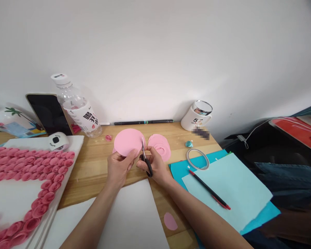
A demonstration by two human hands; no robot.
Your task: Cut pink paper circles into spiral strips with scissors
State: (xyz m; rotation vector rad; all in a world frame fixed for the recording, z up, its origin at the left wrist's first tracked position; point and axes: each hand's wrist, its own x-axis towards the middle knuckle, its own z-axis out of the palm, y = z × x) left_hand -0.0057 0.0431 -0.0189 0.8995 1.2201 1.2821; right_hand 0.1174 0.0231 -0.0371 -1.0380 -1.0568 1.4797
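Note:
My left hand point(118, 168) pinches the lower edge of a pink paper circle point(128, 141), held upright above the wooden table point(93, 162). My right hand point(155, 165) grips small black-handled scissors point(145, 159), whose blades point up at the circle's right edge. Just behind my right hand lies a second pink paper circle point(161, 145) cut into a spiral.
A white board point(12, 200) edged with pink paper roses point(49, 176) lies at left, with a plastic bottle point(76, 107), phone point(49, 114) and white gadget point(57, 141) behind it. At right lie blue paper sheets point(230, 193), a red pen point(209, 189), tape ring point(197, 163) and mug point(197, 116). White paper point(134, 214) lies in front.

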